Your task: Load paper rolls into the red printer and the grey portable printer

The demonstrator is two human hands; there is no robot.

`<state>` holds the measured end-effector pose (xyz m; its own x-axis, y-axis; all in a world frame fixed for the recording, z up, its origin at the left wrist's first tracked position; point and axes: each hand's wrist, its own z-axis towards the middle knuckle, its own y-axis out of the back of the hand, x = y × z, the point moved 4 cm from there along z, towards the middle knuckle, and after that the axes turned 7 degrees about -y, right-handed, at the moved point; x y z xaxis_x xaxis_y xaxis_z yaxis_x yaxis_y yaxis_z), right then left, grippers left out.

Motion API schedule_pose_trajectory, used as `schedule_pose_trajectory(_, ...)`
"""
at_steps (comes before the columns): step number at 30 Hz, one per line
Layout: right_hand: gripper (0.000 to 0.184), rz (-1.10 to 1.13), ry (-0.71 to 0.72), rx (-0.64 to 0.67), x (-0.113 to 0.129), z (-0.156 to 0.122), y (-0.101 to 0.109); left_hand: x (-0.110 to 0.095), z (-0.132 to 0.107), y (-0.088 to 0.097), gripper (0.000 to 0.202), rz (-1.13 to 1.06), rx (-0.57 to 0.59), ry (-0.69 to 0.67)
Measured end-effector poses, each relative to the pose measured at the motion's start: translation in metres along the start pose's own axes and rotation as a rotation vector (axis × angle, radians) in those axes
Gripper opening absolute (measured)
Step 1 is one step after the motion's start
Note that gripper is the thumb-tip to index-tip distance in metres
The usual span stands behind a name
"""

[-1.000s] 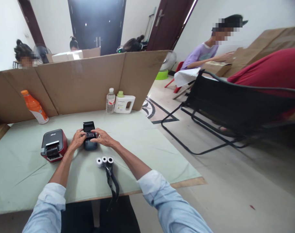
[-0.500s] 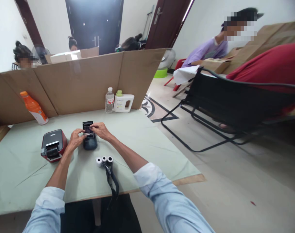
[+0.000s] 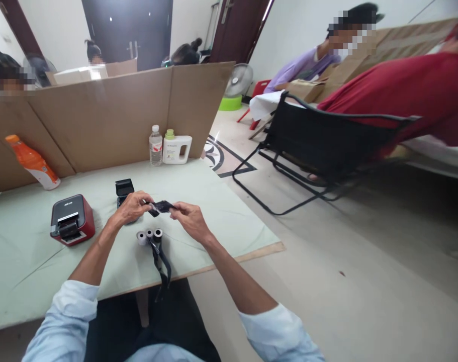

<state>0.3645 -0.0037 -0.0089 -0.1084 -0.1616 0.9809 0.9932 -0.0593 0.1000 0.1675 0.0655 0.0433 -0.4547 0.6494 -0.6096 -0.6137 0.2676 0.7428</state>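
Note:
My left hand (image 3: 132, 207) and my right hand (image 3: 191, 218) are both closed, fingertips pinching a crumpled black strip (image 3: 163, 205) stretched between them above the table. Its exact kind is too small to make out. Behind my left hand stands a small black device (image 3: 124, 188) with its lid raised, partly hidden by that hand. Below the hands, three small rolls (image 3: 149, 234) stand side by side on the table, two whitish and one with a dark core. Long black ribbons (image 3: 164, 269) trail from them over the front edge.
A red and black label printer (image 3: 72, 219) sits on the left of the green-covered table (image 3: 221, 221). Along the cardboard screen (image 3: 111, 118) stand an orange bottle (image 3: 32, 162), a clear bottle (image 3: 156, 146) and a white jug (image 3: 177, 149). A black folding chair (image 3: 327, 146) and several people are beyond.
Both hands have moved right, away from the black device, with the black strip now held between them. The view has shifted right. A person in red on the right has leaned.

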Motion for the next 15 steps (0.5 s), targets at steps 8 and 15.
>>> schedule_pose_trajectory(8,0.014,-0.417,0.239,-0.075,-0.029,-0.083,0.015,-0.044,0.001,-0.059,0.027,0.260,0.396,-0.138)
schedule_pose_trajectory(15,0.012,-0.644,0.332,-0.017,-0.040,-0.108,-0.005,-0.050,-0.006,-0.065,0.030,0.212,0.489,-0.114)
